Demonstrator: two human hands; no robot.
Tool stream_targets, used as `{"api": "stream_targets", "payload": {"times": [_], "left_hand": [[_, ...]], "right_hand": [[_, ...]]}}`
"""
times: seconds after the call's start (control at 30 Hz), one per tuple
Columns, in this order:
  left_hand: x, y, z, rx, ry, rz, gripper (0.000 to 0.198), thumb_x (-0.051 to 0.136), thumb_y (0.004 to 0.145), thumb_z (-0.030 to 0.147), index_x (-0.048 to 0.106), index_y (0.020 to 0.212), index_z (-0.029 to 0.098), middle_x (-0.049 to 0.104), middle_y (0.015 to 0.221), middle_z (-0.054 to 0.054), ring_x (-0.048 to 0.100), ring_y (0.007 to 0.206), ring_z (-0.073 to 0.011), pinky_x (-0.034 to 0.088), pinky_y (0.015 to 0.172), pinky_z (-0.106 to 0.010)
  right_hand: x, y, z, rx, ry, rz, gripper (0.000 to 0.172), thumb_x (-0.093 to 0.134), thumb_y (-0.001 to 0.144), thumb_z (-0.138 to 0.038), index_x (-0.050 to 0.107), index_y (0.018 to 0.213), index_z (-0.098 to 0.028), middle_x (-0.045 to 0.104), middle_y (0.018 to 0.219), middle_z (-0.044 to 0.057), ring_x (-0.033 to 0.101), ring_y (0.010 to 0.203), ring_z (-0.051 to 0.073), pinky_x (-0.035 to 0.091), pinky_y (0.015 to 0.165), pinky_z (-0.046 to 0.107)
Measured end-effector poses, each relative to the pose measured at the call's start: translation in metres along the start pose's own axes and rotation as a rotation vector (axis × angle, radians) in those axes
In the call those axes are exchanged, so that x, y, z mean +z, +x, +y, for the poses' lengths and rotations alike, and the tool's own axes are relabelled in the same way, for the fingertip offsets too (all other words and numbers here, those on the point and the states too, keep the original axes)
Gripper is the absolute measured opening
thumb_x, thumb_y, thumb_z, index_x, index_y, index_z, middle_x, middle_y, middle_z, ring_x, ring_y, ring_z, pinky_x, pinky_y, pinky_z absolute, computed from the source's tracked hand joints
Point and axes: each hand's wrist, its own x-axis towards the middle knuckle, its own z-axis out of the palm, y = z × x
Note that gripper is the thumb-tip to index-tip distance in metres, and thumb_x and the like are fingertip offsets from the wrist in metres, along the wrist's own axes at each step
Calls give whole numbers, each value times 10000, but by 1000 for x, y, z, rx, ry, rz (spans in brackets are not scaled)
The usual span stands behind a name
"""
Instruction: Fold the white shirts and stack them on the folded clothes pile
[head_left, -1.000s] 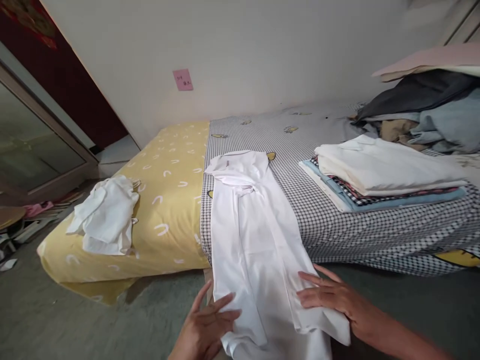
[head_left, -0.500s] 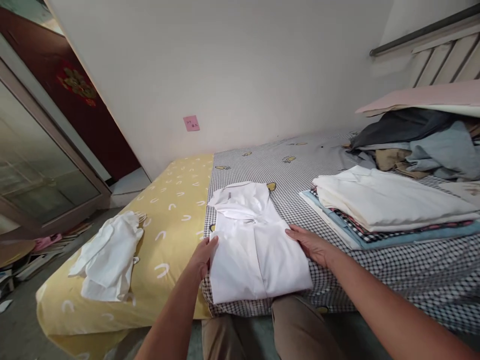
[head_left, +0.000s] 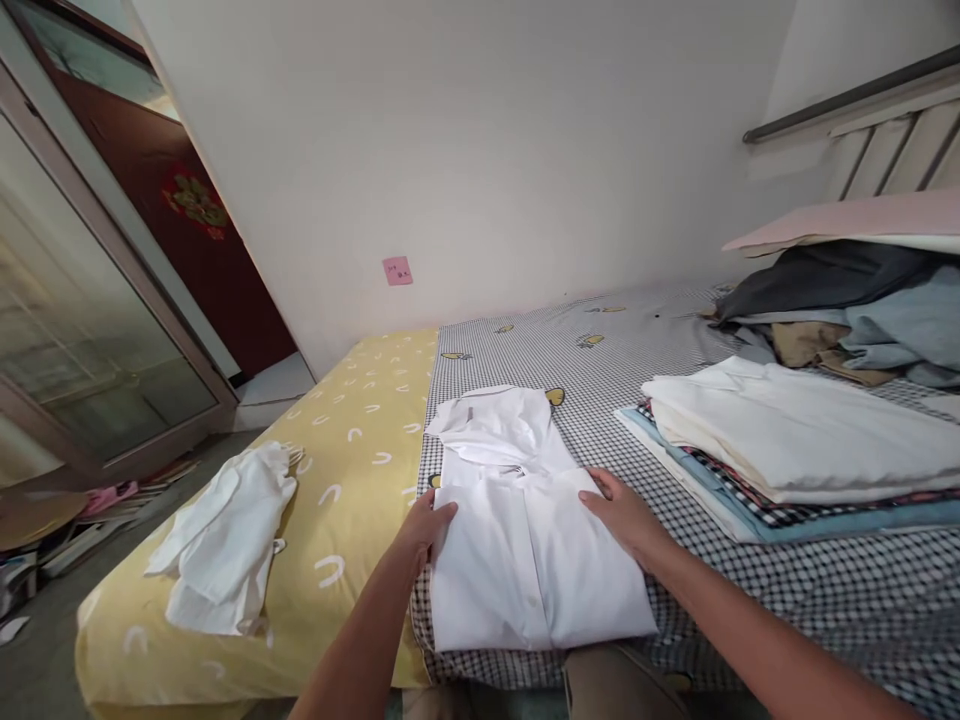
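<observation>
A white shirt (head_left: 499, 560) lies partly folded on the checked bedcover at the bed's front edge. Its lower part is doubled over toward the collar, and the button strip runs down the middle. My left hand (head_left: 429, 525) pinches the left end of the folded edge, thumb on top and fingers mostly hidden beneath. On the opposite side, my right hand (head_left: 621, 512) grips the right end of that same edge, thumb over the cloth. The collar (head_left: 457, 415) lies rumpled at the far end.
Right of the shirt is a stack of folded clothes (head_left: 795, 430), with a heap of dark and blue clothing (head_left: 847, 295) behind. A crumpled white garment (head_left: 225, 535) lies on the yellow bedcover (head_left: 352, 550) at left. A white wall (head_left: 480, 160) stands behind the bed.
My view has tilted up slightly, so everything sits lower. Both hands keep hold of the folded edge; the right thumb now lies farther over the cloth.
</observation>
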Motion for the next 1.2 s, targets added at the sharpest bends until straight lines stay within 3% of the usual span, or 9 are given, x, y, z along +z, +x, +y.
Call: {"api": "stream_targets", "payload": {"times": [0.1, 0.17, 0.3, 0.37, 0.43, 0.6, 0.83, 1.0, 1.2], "left_hand": [[2, 11, -1, 42, 47, 50, 395, 849, 642, 238, 684, 999, 206, 717, 823, -6, 681, 695, -170, 550, 659, -285], [4, 17, -3, 73, 80, 102, 371, 846, 640, 240, 690, 975, 213, 669, 745, 27, 654, 668, -155, 521, 641, -264], [5, 26, -8, 94, 132, 162, 277, 835, 661, 274, 687, 885, 205, 637, 668, 32, 642, 652, -166, 498, 628, -269], [4, 29, -9, 90, 155, 170, 241, 828, 691, 293, 686, 861, 200, 645, 669, 25, 642, 652, -167, 503, 632, -275], [3, 34, -8, 78, 181, 178, 204, 801, 753, 311, 677, 854, 184, 645, 680, 25, 630, 644, -151, 511, 636, -278], [3, 52, 5, 39, 229, 217, 216, 682, 915, 352, 640, 855, 149, 636, 731, 36, 597, 632, -102, 533, 636, -269], [-19, 88, 29, 129, 244, 398, 298, 541, 992, 409, 601, 1144, 160, 681, 922, -18, 632, 668, -114, 554, 639, -285], [-30, 122, 41, 211, 381, 505, 373, 628, 899, 420, 620, 1212, 218, 541, 1376, -151, 670, 1035, -241, 533, 897, -392], [2, 162, 45, 247, 377, 559, 341, 769, 704, 244, 689, 1035, 229, 457, 1506, -153, 377, 1446, -386, 306, 1163, -515]], "right_hand": [[3, 2, -11, -286, -336, 236, 530, 519, 895, -366, 539, 1403, -215, 680, 1260, 138, 688, 1044, 300, 562, 875, 515], [11, -2, -20, -540, -508, 270, 497, 471, 958, -371, 522, 1435, -243, 620, 1371, 150, 611, 1218, 321, 485, 997, 599], [38, -15, -26, -890, -763, -176, 485, 480, 1006, -516, 460, 1487, -461, 537, 1524, 42, 423, 1437, 351, 208, 1139, 769], [47, -17, -24, -882, -807, -385, 493, 470, 1001, -575, 431, 1489, -522, 479, 1579, 8, 334, 1491, 380, 164, 1124, 814], [50, -16, -21, -817, -803, -462, 485, 444, 1007, -586, 423, 1489, -537, 428, 1614, 0, 280, 1516, 389, 151, 1122, 826], [48, -9, -17, -777, -787, -513, 489, 429, 1014, -580, 383, 1500, -558, 372, 1642, -21, 238, 1534, 388, 157, 1123, 832], [48, -7, -11, -825, -829, -512, 555, 441, 1013, -565, 277, 1543, -555, 333, 1652, -36, 252, 1530, 387, 241, 1118, 818], [47, -3, -6, -895, -841, -489, 597, 496, 986, -578, 297, 1548, -535, 362, 1637, -29, 307, 1511, 379, 324, 1136, 747], [47, 2, -6, -902, -905, -530, 680, 499, 948, -655, 244, 1568, -535, 353, 1633, 15, 362, 1473, 428, 388, 1056, 789]]}}
